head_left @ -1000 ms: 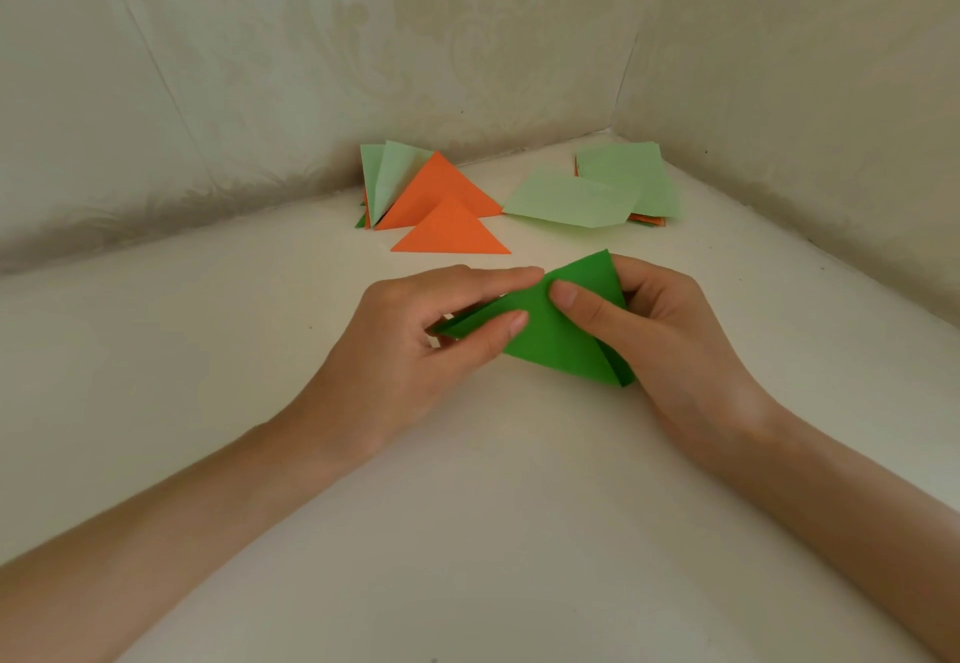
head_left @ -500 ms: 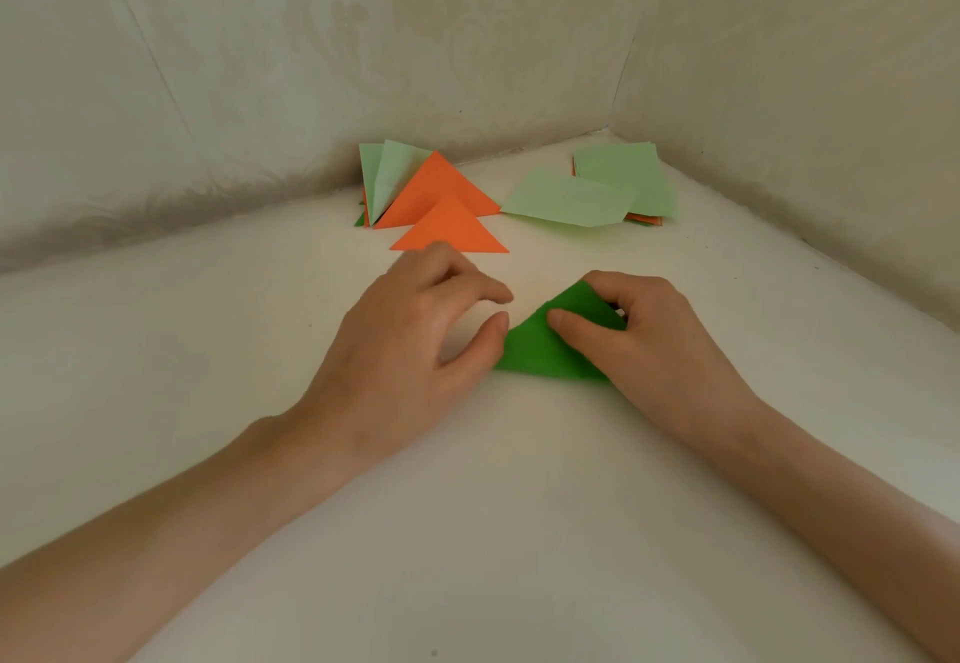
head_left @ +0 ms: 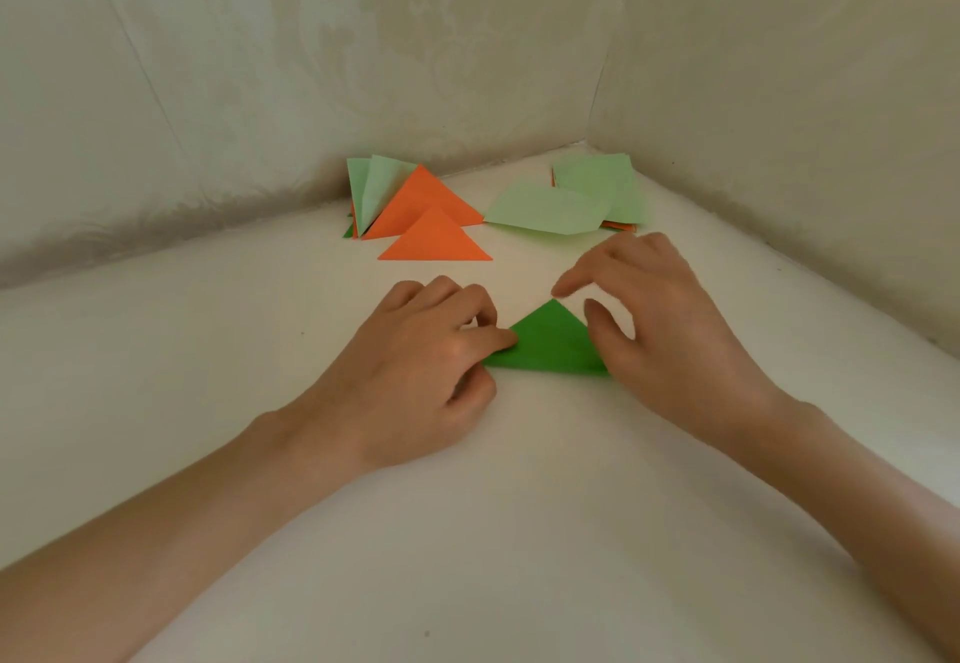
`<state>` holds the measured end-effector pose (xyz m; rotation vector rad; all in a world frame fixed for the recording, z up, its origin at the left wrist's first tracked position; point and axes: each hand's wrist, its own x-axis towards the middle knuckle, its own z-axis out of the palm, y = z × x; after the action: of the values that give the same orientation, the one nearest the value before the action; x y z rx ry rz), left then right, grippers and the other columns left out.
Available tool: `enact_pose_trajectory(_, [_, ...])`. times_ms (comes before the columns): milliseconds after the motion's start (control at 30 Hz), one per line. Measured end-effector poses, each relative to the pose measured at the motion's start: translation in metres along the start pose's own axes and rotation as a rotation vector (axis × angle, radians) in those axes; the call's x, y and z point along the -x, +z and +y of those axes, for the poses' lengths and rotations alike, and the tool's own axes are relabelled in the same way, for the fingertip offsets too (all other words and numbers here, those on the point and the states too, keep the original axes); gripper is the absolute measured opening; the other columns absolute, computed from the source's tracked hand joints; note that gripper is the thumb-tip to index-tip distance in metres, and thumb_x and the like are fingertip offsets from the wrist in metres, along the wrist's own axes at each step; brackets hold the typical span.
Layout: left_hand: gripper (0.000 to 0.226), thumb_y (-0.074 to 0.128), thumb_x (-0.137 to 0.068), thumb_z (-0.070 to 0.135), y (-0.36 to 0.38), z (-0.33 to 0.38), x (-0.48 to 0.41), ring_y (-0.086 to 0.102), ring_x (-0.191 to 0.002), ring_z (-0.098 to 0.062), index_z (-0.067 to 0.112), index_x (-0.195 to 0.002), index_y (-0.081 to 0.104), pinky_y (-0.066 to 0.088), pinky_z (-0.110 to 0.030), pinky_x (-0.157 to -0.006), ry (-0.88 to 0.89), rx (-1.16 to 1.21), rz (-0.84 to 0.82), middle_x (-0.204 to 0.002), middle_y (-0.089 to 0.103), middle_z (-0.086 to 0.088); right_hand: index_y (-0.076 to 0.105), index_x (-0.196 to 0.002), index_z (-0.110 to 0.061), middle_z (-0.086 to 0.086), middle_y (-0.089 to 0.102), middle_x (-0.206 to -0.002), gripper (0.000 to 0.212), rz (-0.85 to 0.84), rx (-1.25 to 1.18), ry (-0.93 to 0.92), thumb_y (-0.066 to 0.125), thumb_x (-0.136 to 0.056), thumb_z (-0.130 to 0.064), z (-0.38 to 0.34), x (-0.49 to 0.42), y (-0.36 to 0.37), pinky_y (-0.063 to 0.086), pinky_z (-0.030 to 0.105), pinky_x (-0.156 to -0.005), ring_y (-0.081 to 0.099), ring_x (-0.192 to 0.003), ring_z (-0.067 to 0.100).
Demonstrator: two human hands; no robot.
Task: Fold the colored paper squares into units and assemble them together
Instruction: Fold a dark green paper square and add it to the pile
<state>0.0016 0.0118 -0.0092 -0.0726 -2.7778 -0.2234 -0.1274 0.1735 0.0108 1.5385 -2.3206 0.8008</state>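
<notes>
Triangle of green paper [head_left: 550, 345] lies on the counter [head_left: 519, 532]; curl-fingered left hand [head_left: 415, 366] presses its left corner, loose-fingered right hand [head_left: 665, 330] covers its right.

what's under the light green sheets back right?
Orange paper edges peek out beneath the light green sheets; how many orange sheets lie there is covered.
</notes>
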Motion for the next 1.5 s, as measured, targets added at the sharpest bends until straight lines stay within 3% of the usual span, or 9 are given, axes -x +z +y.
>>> enact_pose_trajectory(100, [0.048,0.034,-0.077,0.025,0.000,0.000,0.001,0.052,-0.085,-0.020,0.016,-0.106,0.071,0.031,-0.032,-0.074,0.007,-0.006,-0.005,-0.092,0.059,0.001,0.070,-0.098,-0.013,0.002,0.065,-0.087,0.051,-0.138,0.039,-0.189,0.028,-0.072,0.000,-0.004,0.008,-0.005,0.046,0.040,-0.065,0.055,-0.078,0.025])
enact_pose_trajectory(233, [0.049,0.033,-0.077,0.025,0.001,-0.001,0.000,0.049,-0.086,-0.018,0.015,-0.107,0.071,0.030,-0.030,-0.075,0.014,-0.006,-0.009,-0.093,0.058,0.001,0.072,-0.103,-0.012,0.004,0.066,-0.090,0.059,-0.187,0.111,-0.216,0.023,-0.070,-0.006,-0.001,0.017,0.001,0.044,0.035,-0.065,0.058,-0.078,0.030])
enact_pose_trajectory(400, [0.045,0.036,-0.078,0.019,-0.005,0.003,0.005,0.051,-0.093,-0.018,0.011,-0.109,0.068,0.035,-0.032,-0.082,0.145,-0.002,-0.029,-0.104,0.061,-0.003,0.074,-0.097,-0.012,0.006,0.064,-0.084,0.058,-0.125,0.129,-0.238,0.025,-0.068,-0.004,-0.003,0.017,0.006,0.047,0.038,-0.064,0.060,-0.073,0.031])
enact_pose_trajectory(600, [0.044,0.038,-0.078,0.019,-0.009,-0.001,0.012,0.059,-0.089,-0.021,0.015,-0.109,0.069,0.037,-0.035,-0.080,0.222,-0.103,-0.066,-0.102,0.064,0.000,0.074,-0.097,-0.014,0.004,0.064,-0.084,0.055,-0.103,0.179,-0.264,0.028,-0.070,-0.004,-0.001,0.020,0.009,0.045,0.036,-0.065,0.058,-0.074,0.031])
enact_pose_trajectory(933, [0.037,0.039,-0.080,0.015,-0.030,-0.029,0.039,0.051,-0.090,-0.016,0.012,-0.092,0.074,0.035,-0.031,-0.081,0.173,-0.164,0.051,-0.093,0.068,0.000,0.075,-0.098,-0.012,0.005,0.065,-0.085,0.052,-0.058,0.193,-0.302,0.028,-0.077,-0.006,0.000,0.024,0.011,0.049,0.037,-0.067,0.059,-0.075,0.030])
enact_pose_trajectory(1100, [0.040,0.038,-0.083,0.014,-0.020,-0.001,0.020,0.056,-0.088,-0.017,0.007,-0.106,0.070,0.040,-0.027,-0.081,0.163,-0.004,0.080,-0.106,0.067,-0.004,0.074,-0.098,-0.012,0.004,0.064,-0.085,0.051,-0.081,0.199,-0.288,0.029,-0.075,-0.006,0.000,0.024,0.011,0.048,0.036,-0.067,0.058,-0.075,0.029])
enact_pose_trajectory(1200, [0.039,0.038,-0.082,0.017,-0.010,0.003,0.013,0.061,-0.081,-0.020,0.010,-0.102,0.071,0.041,-0.028,-0.075,0.201,0.001,-0.017,-0.101,0.067,-0.002,0.072,-0.102,-0.011,0.005,0.064,-0.087,0.055,-0.106,0.215,-0.273,0.027,-0.071,-0.005,0.000,0.024,0.008,0.047,0.037,-0.070,0.058,-0.080,0.030])
enact_pose_trajectory(1333, [0.042,0.036,-0.082,0.019,-0.006,0.000,0.016,0.060,-0.084,-0.018,0.013,-0.106,0.070,0.042,-0.026,-0.073,0.181,0.029,-0.063,-0.104,0.065,0.001,0.067,-0.114,-0.015,0.004,0.065,-0.094,0.062,-0.093,0.246,-0.307,0.026,-0.069,-0.003,-0.001,0.026,0.002,0.035,0.031,-0.087,0.049,-0.096,0.024])
enact_pose_trajectory(1500, [0.041,0.037,-0.082,0.019,-0.006,0.000,0.014,0.061,-0.081,-0.019,0.013,-0.104,0.071,0.050,-0.032,-0.069,0.177,0.044,-0.062,-0.102,0.065,0.002,0.071,-0.108,-0.018,0.003,0.066,-0.096,0.059,-0.117,0.359,-0.383,0.027,-0.071,-0.004,0.000,0.031,-0.001,0.033,0.033,-0.090,0.055,-0.095,0.029])
